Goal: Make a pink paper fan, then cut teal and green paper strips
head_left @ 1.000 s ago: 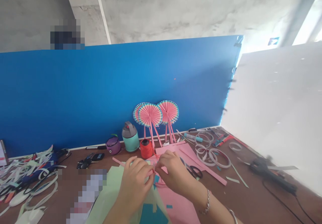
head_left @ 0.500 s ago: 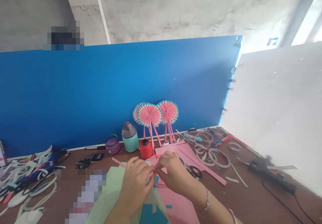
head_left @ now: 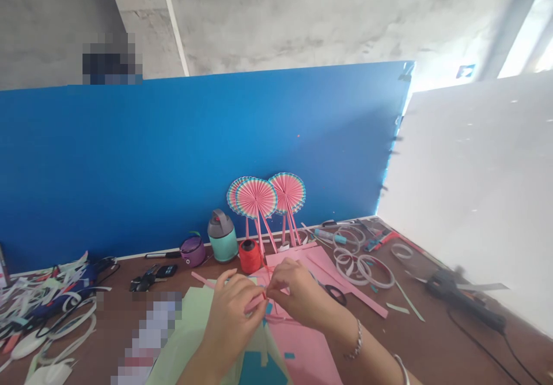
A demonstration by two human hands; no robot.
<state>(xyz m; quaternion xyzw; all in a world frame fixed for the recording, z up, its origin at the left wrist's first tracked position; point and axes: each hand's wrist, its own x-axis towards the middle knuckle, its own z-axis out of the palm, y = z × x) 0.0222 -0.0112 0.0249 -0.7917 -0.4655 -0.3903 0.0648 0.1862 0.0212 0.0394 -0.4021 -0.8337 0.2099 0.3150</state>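
Note:
My left hand [head_left: 231, 316] and my right hand [head_left: 298, 293] meet over the table, fingers pinching a short pink paper strip [head_left: 254, 304]. A thin red thread [head_left: 268, 275] runs up from their fingertips toward a red thread spool [head_left: 250, 256], and my right fingers seem to hold it. Beneath my hands lie a pink paper sheet [head_left: 302, 344] and a pale green paper sheet [head_left: 185, 327]. Black-handled scissors [head_left: 336, 295] sit just past my right hand, partly hidden by it.
Several pink paper fans on sticks [head_left: 254, 198] lean on a blue board [head_left: 129, 154]. Nearby are a teal bottle [head_left: 223, 236], white paper rings [head_left: 352, 268], a glue gun [head_left: 464, 303] and a pile of paper scraps [head_left: 47, 298] on a brown table [head_left: 432, 327].
My fingers have shifted slightly, and more of the pink strip shows between them. My right hand now covers more of the scissors. The view has drifted slightly.

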